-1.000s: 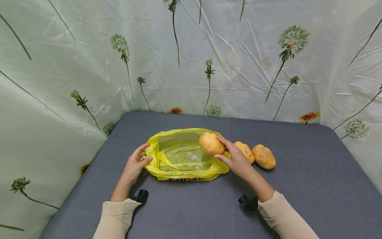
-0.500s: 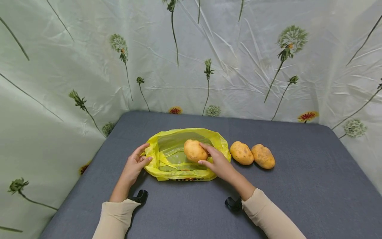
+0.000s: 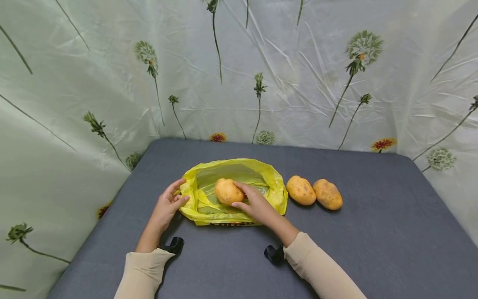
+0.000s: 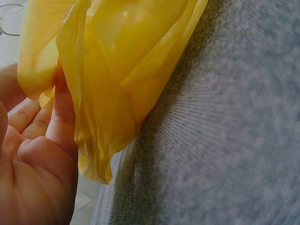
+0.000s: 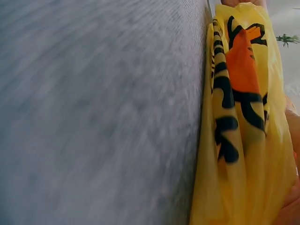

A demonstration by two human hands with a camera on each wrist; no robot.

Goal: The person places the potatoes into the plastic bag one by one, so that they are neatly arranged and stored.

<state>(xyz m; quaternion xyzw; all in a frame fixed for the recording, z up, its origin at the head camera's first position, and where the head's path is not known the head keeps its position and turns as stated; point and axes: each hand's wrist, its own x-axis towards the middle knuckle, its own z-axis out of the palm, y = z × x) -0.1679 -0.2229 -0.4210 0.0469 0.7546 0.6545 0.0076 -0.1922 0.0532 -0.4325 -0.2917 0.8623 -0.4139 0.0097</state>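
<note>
A yellow plastic bag [image 3: 277, 195] lies on the table with its mouth spread wide, facing up. My left hand [image 3: 168, 206] holds the left edge of the bag's mouth between thumb and fingers; in the left wrist view the fingers [image 4: 62, 112] go in behind the yellow film. In my right hand [image 3: 257, 206] is a potato [image 3: 227, 192], gripped from its right side, over the middle of the bag's opening. The right wrist view shows the bag's printed front [image 5: 243, 70], black and orange, with part of the right hand at the right edge.
Two more potatoes, a nearer one [image 3: 301, 190] and a farther one [image 3: 328, 194], lie side by side just right of the bag. The table has a grey cloth [image 3: 224, 265]. A flower-printed curtain [image 3: 298, 62] hangs along the back and left.
My right hand has carried the potato leftward and lower, from the bag's right rim to the middle of its opening. The left hand stays at the bag's left edge.
</note>
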